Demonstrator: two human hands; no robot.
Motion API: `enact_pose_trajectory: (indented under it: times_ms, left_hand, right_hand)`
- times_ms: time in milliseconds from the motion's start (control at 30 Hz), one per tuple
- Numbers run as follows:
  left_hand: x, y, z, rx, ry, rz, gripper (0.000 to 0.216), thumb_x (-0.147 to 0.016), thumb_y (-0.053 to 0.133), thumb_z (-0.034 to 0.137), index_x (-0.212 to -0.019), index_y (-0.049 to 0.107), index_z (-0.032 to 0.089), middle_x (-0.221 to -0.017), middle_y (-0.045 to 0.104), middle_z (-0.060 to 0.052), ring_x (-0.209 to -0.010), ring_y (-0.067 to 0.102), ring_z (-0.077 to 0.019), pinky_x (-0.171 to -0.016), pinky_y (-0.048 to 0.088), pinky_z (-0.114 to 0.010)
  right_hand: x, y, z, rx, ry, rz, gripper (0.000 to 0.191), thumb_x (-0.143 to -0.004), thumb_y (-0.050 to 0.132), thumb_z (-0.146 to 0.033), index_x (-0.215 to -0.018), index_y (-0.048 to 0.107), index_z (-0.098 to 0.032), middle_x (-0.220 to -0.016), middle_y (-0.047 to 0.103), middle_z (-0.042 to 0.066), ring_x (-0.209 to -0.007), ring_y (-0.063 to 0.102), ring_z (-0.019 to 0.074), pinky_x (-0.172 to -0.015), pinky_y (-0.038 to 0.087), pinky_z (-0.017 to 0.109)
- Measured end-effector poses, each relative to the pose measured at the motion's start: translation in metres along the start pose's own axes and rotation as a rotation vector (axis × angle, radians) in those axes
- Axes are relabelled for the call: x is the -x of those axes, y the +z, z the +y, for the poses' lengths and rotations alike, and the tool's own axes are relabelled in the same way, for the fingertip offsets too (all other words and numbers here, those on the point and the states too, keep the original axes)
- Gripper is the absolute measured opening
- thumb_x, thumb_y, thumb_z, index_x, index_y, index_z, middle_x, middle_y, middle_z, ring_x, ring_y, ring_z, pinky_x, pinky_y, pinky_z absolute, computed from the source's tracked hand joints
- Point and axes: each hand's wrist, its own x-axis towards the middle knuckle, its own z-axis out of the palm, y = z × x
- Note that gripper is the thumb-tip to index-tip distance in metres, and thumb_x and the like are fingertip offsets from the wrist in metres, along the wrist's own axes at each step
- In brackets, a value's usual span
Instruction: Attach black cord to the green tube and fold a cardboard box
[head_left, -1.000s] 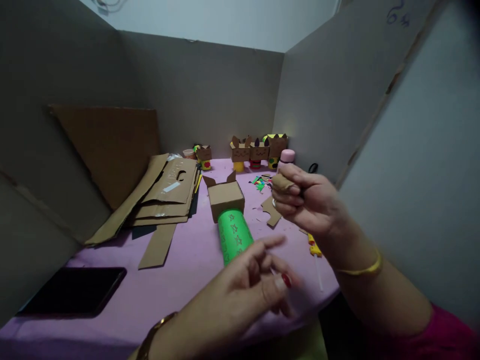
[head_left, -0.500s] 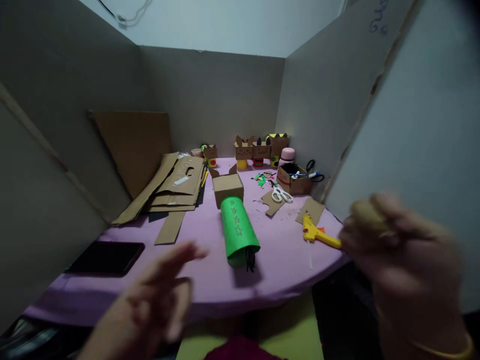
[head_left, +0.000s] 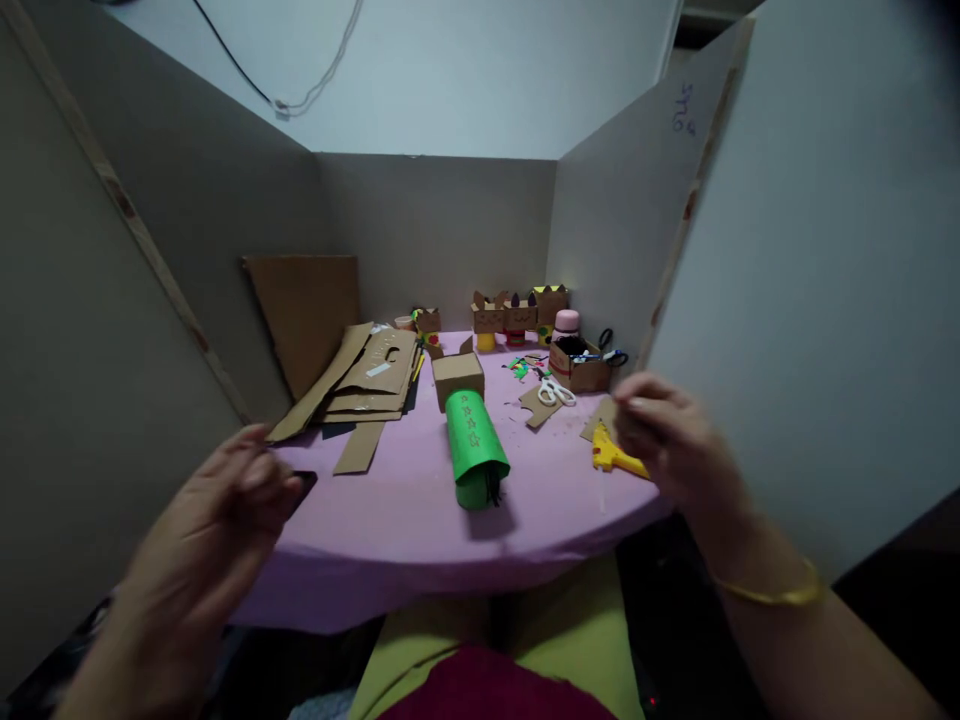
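Note:
My left hand (head_left: 225,530) is raised at the left over the table's front edge, fingers curled together in front of a dark phone (head_left: 304,492). At the right, my right hand (head_left: 671,435) has its fingertips pressed together beside a yellow glue gun (head_left: 611,452) and hides part of its handle. What either hand holds, if anything, is hidden. Between them, apart from both, lies a cardboard-and-paper figure: a box head (head_left: 458,376) with pointed ears and a green paper tube body (head_left: 474,440) with drawn stars. Black strands (head_left: 492,487) stick out of the tube's near end.
Cardboard sheets (head_left: 375,375) are stacked at the left. White scissors (head_left: 556,392) lie on a cardboard scrap near coloured paper bits (head_left: 521,368). An open box (head_left: 581,370) of tools stands at the right. Several cat-faced figures (head_left: 489,318) line the back. Grey panels enclose the table.
My left hand has moved left and up, and its fingers have curled in. My right hand has moved left, closer to the glue gun. The view has shifted; the green figure lies as before.

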Motion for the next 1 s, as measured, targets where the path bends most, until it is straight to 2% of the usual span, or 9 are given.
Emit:
enact_pose_trajectory:
  times_ms: [100, 167, 267, 400, 533, 633, 767, 900, 1000]
  left_hand:
    - [-0.023, 0.030, -0.027, -0.095, -0.138, -0.141, 0.041, -0.062, 0.072, 0.034, -0.100, 0.061, 0.024, -0.095, 0.065, 0.002, -0.084, 0.057, -0.0114, -0.068, 0.046, -0.018]
    - [-0.034, 0.048, -0.048, -0.181, -0.187, -0.278, 0.048, -0.067, 0.066, 0.039, -0.112, 0.055, 0.025, -0.119, 0.057, -0.005, -0.104, 0.054, -0.0186, -0.077, 0.045, -0.025]
    - [-0.049, 0.069, -0.068, -0.223, -0.222, -0.344, 0.051, -0.076, 0.055, 0.042, -0.123, 0.044, 0.026, -0.135, 0.042, -0.009, -0.120, 0.043, -0.0225, -0.092, 0.038, -0.036]
    - [-0.069, 0.085, -0.078, -0.213, -0.238, -0.391, 0.051, -0.080, 0.049, 0.041, -0.127, 0.039, 0.024, -0.141, 0.034, -0.011, -0.126, 0.035, -0.0231, -0.098, 0.031, -0.038]
    - [-0.076, 0.086, -0.089, -0.176, -0.301, -0.446, 0.056, -0.079, 0.050, 0.043, -0.130, 0.036, 0.024, -0.141, 0.035, -0.011, -0.125, 0.036, -0.0231, -0.096, 0.033, -0.036]
    - [-0.075, 0.079, -0.097, -0.128, -0.409, -0.437, 0.057, -0.076, 0.055, 0.043, -0.128, 0.039, 0.024, -0.136, 0.041, -0.011, -0.120, 0.043, -0.0232, -0.091, 0.038, -0.033]
    - [-0.079, 0.065, -0.109, -0.100, -0.495, -0.445, 0.060, -0.068, 0.062, 0.048, -0.119, 0.048, 0.021, -0.118, 0.056, -0.012, -0.102, 0.058, -0.0249, -0.082, 0.043, -0.033]
    - [-0.093, 0.048, -0.128, -0.070, -0.484, -0.440, 0.058, -0.058, 0.069, 0.051, -0.107, 0.057, 0.023, -0.099, 0.064, -0.009, -0.085, 0.062, -0.0235, -0.069, 0.044, -0.032]
    - [-0.102, 0.038, -0.142, -0.026, -0.476, -0.417, 0.054, -0.058, 0.070, 0.050, -0.104, 0.058, 0.023, -0.097, 0.064, -0.009, -0.079, 0.063, -0.0214, -0.064, 0.044, -0.030]
  right_hand:
    - [-0.040, 0.008, 0.048, 0.245, 0.104, -0.044, 0.010, -0.066, 0.063, -0.027, -0.067, 0.062, -0.017, -0.053, 0.051, -0.004, -0.049, 0.041, 0.0094, -0.045, 0.028, 0.021]
    - [-0.066, 0.013, 0.076, 0.296, 0.147, -0.089, 0.020, -0.065, 0.067, -0.033, -0.069, 0.065, -0.014, -0.062, 0.057, 0.000, -0.058, 0.048, 0.0127, -0.052, 0.035, 0.024]
    - [-0.098, 0.018, 0.108, 0.313, 0.217, -0.152, 0.045, -0.062, 0.071, -0.037, -0.101, 0.062, -0.015, -0.088, 0.062, 0.006, -0.079, 0.054, 0.0194, -0.066, 0.042, 0.030]
    - [-0.136, 0.030, 0.137, 0.251, 0.280, -0.282, 0.086, -0.058, 0.075, -0.037, -0.132, 0.034, -0.018, -0.131, 0.040, 0.015, -0.113, 0.043, 0.0255, -0.088, 0.040, 0.038]
    - [-0.173, 0.045, 0.156, 0.147, 0.296, -0.437, 0.105, -0.056, 0.078, -0.033, -0.139, 0.015, -0.021, -0.141, 0.028, 0.014, -0.126, 0.032, 0.0250, -0.098, 0.033, 0.040]
    - [-0.190, 0.053, 0.161, 0.067, 0.279, -0.534, 0.107, -0.053, 0.079, -0.026, -0.139, 0.016, -0.021, -0.140, 0.033, 0.013, -0.125, 0.035, 0.0222, -0.100, 0.032, 0.037]
    - [-0.198, 0.061, 0.157, -0.002, 0.235, -0.573, 0.094, -0.051, 0.079, -0.022, -0.133, 0.033, -0.019, -0.131, 0.047, 0.012, -0.120, 0.041, 0.0231, -0.097, 0.035, 0.038]
    - [-0.196, 0.068, 0.148, -0.026, 0.203, -0.522, 0.071, -0.050, 0.077, -0.019, -0.116, 0.053, -0.016, -0.113, 0.061, 0.010, -0.107, 0.052, 0.0254, -0.092, 0.039, 0.040]
    - [-0.193, 0.072, 0.142, -0.033, 0.177, -0.404, 0.059, -0.051, 0.077, -0.018, -0.107, 0.059, -0.016, -0.105, 0.065, 0.008, -0.100, 0.056, 0.0255, -0.089, 0.041, 0.040]
